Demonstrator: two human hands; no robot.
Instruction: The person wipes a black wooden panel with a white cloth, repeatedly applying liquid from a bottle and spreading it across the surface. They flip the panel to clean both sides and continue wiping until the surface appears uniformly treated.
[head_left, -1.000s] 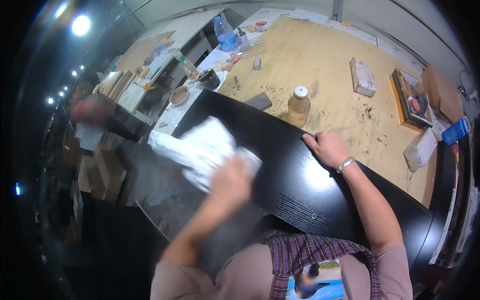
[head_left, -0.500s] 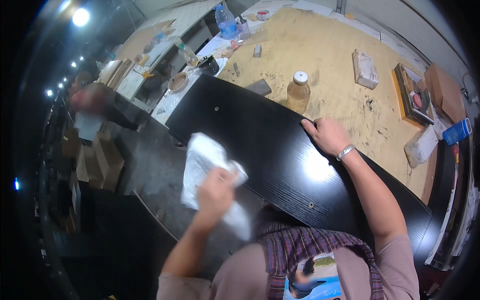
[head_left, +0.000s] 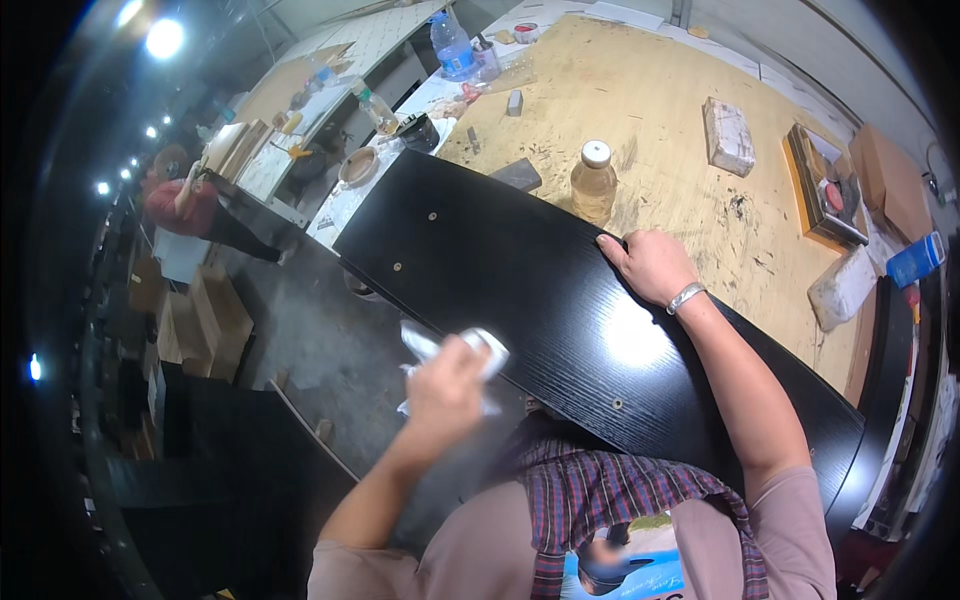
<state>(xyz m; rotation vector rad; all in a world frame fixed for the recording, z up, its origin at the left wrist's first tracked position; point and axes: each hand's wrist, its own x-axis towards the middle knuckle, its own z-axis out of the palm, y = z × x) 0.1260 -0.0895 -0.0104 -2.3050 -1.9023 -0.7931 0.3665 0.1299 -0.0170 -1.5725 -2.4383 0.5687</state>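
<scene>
so the wipe-down looked mid-stroke: left hand (head_left: 445, 390) was bunched tight around a white cloth (head_left: 470, 350) at the near edge of the black panel (head_left: 520, 290), around 7 o'clock, while the right hand (head_left: 650, 265) lay flat and open on the far edge, around 1 o'clock. panel's long axis ran from 11 o'clock down to 4 o'clock across the sawdusty workbench (head_left: 660, 110), and i'd guess the next pass needed that cloth dragged along the length with the right hand holding it steady.

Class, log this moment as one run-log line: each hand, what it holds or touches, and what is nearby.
left hand: grips white cloth at black panel near edge | right hand: flat on far edge | nearby: capped bottle
</scene>
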